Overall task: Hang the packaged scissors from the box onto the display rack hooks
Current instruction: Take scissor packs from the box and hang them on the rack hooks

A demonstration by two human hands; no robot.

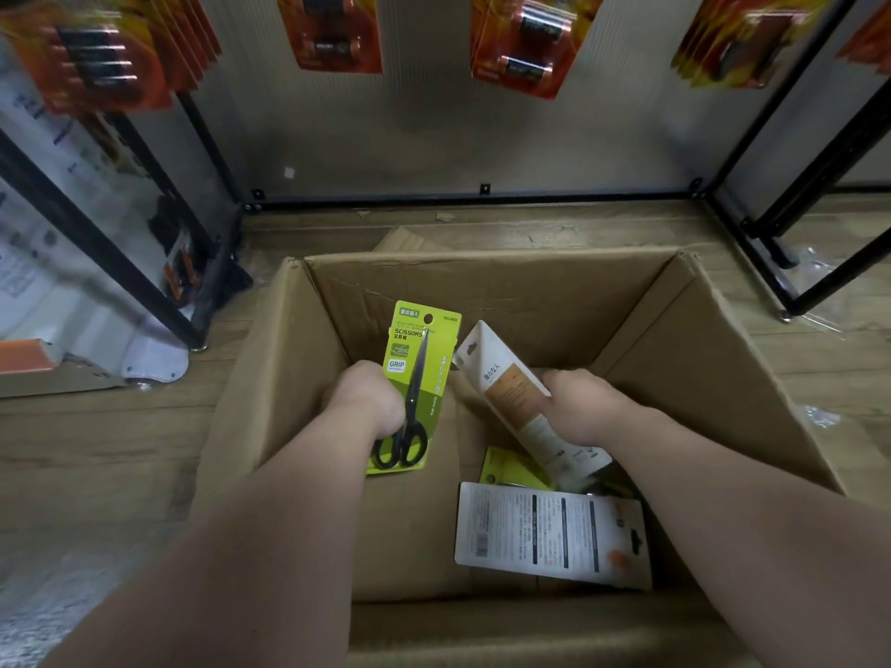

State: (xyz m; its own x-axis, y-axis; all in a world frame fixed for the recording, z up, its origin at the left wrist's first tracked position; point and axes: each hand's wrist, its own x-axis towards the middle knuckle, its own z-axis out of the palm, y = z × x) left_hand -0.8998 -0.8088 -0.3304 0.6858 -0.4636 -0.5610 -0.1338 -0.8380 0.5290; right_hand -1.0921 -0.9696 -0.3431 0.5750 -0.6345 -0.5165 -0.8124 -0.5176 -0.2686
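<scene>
Open brown corrugated cardboard box (pixel 482 291) – stands on the wood-plank floor (pixel 96 426), directly in front of the black metal-framed display rack (pixel 482 202). Both forearms reach down into it.

Left hand (pixel 366 397): grip clamped on the lower edge of a green-carded pack of black-handled scissors (pixel 419 383). The pack is held upright, printed face towards the camera, hang hole at the top, raised clear of the box bottom and inside the box walls.

Right hand (pixel 588 412): grip clamped on a white card pack with a tan label (pixel 516 392). This pack is tilted, its hang-hole end pointing up and left, reverse side showing; its contents cannot be identified from this side.

Remaining in the box bottom:
- a white rectangular pack with printed text columns (pixel 549 537), lying flat, reverse side up, near the right wall;
- a second green card (pixel 511 470), partly covered by the tilted pack – probably another scissors pack.

On the rack panel above hang orange-and-red blister packs of batteries (pixel 525 41), blurred.
</scene>
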